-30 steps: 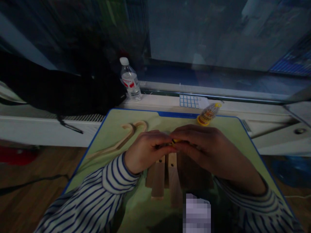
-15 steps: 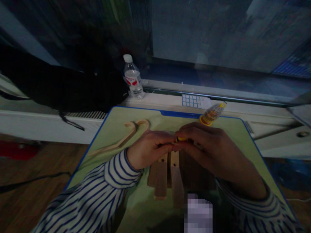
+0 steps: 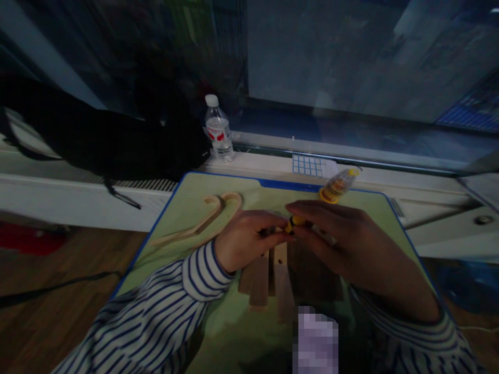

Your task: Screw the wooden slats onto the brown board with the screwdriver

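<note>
Above the middle of the table, my left hand point(image 3: 249, 236) pinches the left end of a small yellow-and-black piece point(image 3: 295, 223) between thumb and fingertips. My right hand point(image 3: 343, 239) closes its thumb and fingers round the right end of that piece, which is mostly covered, so its kind is unclear. Beneath both hands lie two pale wooden strips, a left strip point(image 3: 259, 283) and a right strip point(image 3: 283, 288), with small dark holes. Under them is a darker wooden board point(image 3: 317, 275). Left of my left hand, a wooden piece with a hooked end point(image 3: 208, 218) rests beside a similar one point(image 3: 235, 200).
A clear bottle with yellow ends point(image 3: 338, 187) leans at the table's back edge. On the sill stand a water bottle point(image 3: 219, 132) and a blue-gridded sheet point(image 3: 307, 164). A black bag or garment point(image 3: 156, 145) lies at left. The green table point(image 3: 222, 322) has a blue rim.
My hands have shifted slightly right and drawn a little apart at the fingertips. More of the yellow-and-black piece shows, and it now tilts.
</note>
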`<state>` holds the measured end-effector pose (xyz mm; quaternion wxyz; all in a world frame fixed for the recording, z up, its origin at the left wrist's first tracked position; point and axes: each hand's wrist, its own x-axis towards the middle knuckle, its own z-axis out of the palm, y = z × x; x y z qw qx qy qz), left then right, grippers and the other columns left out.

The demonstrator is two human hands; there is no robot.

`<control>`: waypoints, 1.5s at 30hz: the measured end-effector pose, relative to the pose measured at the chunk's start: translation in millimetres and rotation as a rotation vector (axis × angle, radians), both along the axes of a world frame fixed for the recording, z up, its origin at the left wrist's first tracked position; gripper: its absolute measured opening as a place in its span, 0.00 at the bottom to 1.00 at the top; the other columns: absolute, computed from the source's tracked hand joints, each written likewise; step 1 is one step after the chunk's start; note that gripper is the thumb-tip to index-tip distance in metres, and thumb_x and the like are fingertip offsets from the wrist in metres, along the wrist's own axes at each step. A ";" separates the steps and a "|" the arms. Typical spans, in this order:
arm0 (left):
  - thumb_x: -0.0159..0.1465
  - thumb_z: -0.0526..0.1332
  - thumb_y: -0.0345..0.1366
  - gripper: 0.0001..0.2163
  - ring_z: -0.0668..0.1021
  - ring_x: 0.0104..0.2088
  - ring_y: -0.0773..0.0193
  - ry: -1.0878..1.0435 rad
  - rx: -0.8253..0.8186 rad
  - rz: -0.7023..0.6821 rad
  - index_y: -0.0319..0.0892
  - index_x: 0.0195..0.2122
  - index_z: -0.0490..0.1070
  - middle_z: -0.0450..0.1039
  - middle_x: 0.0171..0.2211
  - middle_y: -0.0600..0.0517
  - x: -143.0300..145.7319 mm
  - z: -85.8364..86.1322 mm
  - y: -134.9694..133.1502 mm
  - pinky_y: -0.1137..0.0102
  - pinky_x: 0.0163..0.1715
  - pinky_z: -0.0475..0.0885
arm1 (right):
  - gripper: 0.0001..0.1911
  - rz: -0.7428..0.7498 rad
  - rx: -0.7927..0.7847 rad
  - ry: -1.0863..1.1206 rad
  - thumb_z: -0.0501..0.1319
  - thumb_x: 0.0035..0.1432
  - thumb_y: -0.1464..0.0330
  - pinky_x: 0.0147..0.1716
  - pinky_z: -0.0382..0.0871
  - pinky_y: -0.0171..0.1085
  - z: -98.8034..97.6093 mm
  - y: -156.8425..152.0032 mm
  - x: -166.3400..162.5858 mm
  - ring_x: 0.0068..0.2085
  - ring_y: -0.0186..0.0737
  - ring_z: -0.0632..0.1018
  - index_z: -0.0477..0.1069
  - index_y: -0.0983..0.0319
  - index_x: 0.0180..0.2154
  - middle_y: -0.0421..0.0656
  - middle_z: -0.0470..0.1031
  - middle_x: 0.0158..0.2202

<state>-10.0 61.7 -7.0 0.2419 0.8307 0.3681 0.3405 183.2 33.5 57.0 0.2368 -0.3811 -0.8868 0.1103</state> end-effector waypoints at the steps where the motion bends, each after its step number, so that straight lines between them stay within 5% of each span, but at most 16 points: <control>1: 0.58 0.64 0.38 0.09 0.75 0.25 0.70 0.005 -0.016 -0.008 0.40 0.36 0.77 0.76 0.27 0.53 0.0 -0.6 0.2 0.76 0.26 0.69 | 0.17 0.017 -0.010 -0.003 0.54 0.62 0.72 0.48 0.69 0.38 0.4 -1.0 0.7 0.47 0.37 0.75 0.66 0.61 0.52 0.44 0.74 0.51; 19: 0.62 0.60 0.35 0.07 0.77 0.30 0.71 0.014 -0.172 -0.209 0.42 0.36 0.77 0.77 0.30 0.54 -6.4 5.1 8.3 0.78 0.30 0.69 | 0.11 -0.061 -0.023 -0.076 0.53 0.63 0.65 0.41 0.71 0.40 -2.3 -4.4 -5.8 0.41 0.38 0.77 0.70 0.60 0.45 0.42 0.76 0.43; 31: 0.58 0.63 0.40 0.11 0.72 0.22 0.71 0.019 -0.123 -0.049 0.40 0.38 0.76 0.74 0.23 0.55 -2.4 0.6 1.9 0.77 0.23 0.66 | 0.10 -0.085 0.015 -0.086 0.54 0.63 0.67 0.42 0.70 0.40 -5.9 -1.9 -6.5 0.41 0.39 0.77 0.70 0.60 0.43 0.42 0.76 0.43; 39: 0.59 0.62 0.39 0.10 0.74 0.24 0.71 0.003 -0.134 -0.023 0.40 0.39 0.76 0.75 0.25 0.54 -1.0 -4.3 2.0 0.76 0.25 0.66 | 0.16 -0.104 0.075 -0.073 0.54 0.62 0.66 0.40 0.72 0.41 -4.1 -4.7 -5.1 0.42 0.41 0.78 0.67 0.63 0.51 0.46 0.75 0.48; 45: 0.60 0.61 0.39 0.09 0.72 0.23 0.71 0.037 -0.169 -0.052 0.39 0.36 0.76 0.74 0.24 0.55 -1.7 -0.2 3.0 0.77 0.24 0.65 | 0.12 -0.036 0.042 -0.062 0.54 0.62 0.71 0.44 0.71 0.39 -4.7 -5.7 -5.0 0.44 0.38 0.76 0.69 0.60 0.47 0.41 0.75 0.47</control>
